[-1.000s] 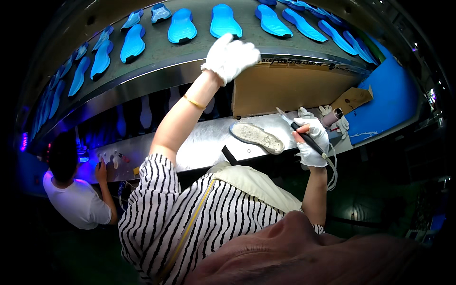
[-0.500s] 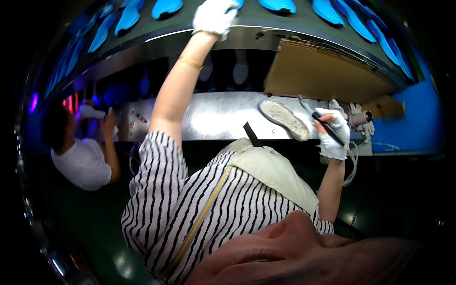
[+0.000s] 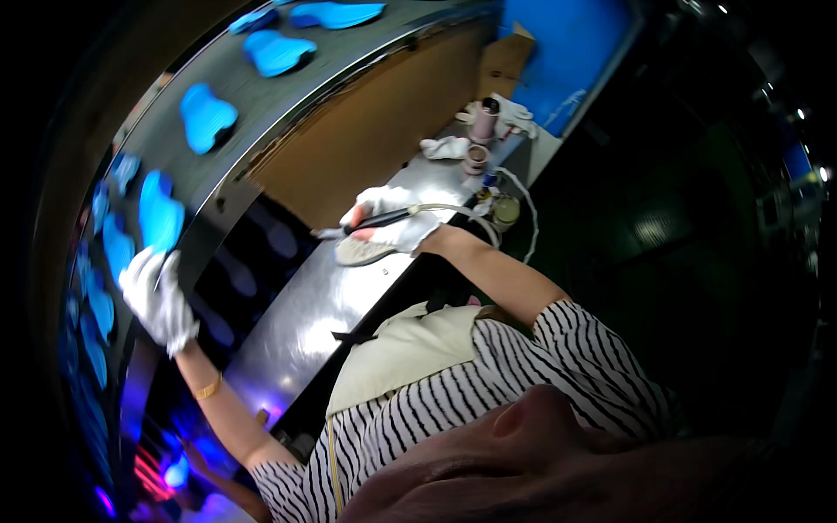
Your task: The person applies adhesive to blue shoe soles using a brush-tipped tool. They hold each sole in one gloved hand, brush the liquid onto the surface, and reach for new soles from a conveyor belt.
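Note:
My right hand [image 3: 403, 228], in a white glove with bare fingertips, grips a black pen-shaped tool [image 3: 384, 220] with a metal tip and a pale hose. Below it, partly hidden by the hand, a whitish shoe sole [image 3: 362, 253] lies on the metal bench [image 3: 305, 307]. On the left, my gloved left hand [image 3: 159, 301] reaches up to the belt with its fingers apart. Its fingertips are at the lower end of a blue shoe sole [image 3: 160, 213]; whether they touch it I cannot tell. Another blue sole [image 3: 119, 247] lies just beside them.
Several more blue soles lie along the dark conveyor belt [image 3: 228, 118]. A brown cardboard sheet [image 3: 366, 122] stands between belt and bench. Thread spools [image 3: 484, 122], white gloves [image 3: 445, 148] and a small jar [image 3: 505, 210] are at the bench's far end. Another person's arm [image 3: 228, 479] shows lower left.
The view has turned, so belt and bench now run diagonally. My left hand has shifted along the belt to other blue soles. My right hand, still holding the tool, is now over the whitish sole.

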Demonstrator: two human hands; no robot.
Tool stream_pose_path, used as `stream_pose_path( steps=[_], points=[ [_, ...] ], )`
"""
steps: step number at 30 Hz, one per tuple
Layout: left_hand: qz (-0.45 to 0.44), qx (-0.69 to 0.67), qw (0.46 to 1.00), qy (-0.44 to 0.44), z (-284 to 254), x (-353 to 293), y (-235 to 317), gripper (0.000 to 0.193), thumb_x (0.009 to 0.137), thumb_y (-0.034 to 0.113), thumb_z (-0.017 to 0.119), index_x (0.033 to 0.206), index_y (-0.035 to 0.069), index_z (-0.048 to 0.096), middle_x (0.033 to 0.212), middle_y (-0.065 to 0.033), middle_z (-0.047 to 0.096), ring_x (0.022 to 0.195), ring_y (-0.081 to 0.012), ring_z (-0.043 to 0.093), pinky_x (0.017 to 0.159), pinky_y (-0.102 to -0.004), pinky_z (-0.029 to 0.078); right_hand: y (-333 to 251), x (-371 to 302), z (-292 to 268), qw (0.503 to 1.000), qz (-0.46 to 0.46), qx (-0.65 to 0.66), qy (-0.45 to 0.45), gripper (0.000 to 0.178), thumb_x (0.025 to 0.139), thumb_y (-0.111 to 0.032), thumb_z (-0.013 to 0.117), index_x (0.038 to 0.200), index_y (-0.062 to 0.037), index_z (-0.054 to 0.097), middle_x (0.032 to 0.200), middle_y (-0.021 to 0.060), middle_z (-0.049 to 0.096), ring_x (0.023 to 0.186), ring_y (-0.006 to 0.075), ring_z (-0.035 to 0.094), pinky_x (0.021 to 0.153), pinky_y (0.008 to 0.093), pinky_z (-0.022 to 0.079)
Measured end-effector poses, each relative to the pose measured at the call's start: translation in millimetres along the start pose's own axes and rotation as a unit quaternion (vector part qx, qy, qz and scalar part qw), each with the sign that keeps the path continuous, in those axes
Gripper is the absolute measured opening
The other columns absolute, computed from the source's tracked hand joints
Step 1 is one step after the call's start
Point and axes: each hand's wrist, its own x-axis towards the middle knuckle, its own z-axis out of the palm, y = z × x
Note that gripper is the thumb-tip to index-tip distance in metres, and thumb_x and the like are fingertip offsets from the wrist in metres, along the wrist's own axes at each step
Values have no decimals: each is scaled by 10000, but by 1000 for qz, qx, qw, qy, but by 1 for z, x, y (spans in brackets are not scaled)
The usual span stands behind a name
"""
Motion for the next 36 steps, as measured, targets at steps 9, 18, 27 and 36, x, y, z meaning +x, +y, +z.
stream_pose_path(
  steps=[9, 18, 27, 36],
  points=[
    [145, -50, 969, 193, -93, -2, 21, 537, 940, 301, 627, 1305, -23, 406, 1154, -228, 620, 984, -347, 669, 862, -463, 580, 15, -4, -4, 983, 119, 132, 43, 207, 794, -49, 767, 917, -38, 601, 897, 70, 688, 830, 120, 642, 757, 270, 524],
    [-320, -896, 291, -104, 51, -57, 126, 527, 958, 584, 438, 1061, 96, 610, 1329, -187, 560, 1291, -361, 475, 1117, -537, 318, 8, -10, -7, 972, 129, 178, 85, 216, 791, -47, 754, 907, -50, 572, 819, 39, 645, 747, 96, 611, 687, 244, 504],
    [-379, -913, 137, -67, 79, -91, 160, 769, 890, 658, 505, 1411, 97, 433, 1363, -98, 525, 1207, -294, 531, 1075, -489, 400, -24, 18, 29, 999, 10, 37, 20, 290, 727, -205, 788, 849, -18, 604, 757, 107, 684, 677, 175, 674, 617, 301, 527],
    [-348, -902, 252, -40, 82, -90, 163, 686, 982, 580, 372, 1416, 52, 431, 1416, -155, 476, 1271, -297, 482, 1109, -450, 355, -50, 31, 83, 997, -44, -61, 20, 182, 712, -155, 764, 816, -80, 635, 738, 86, 655, 721, 235, 659, 650, 345, 516]
  ],
)
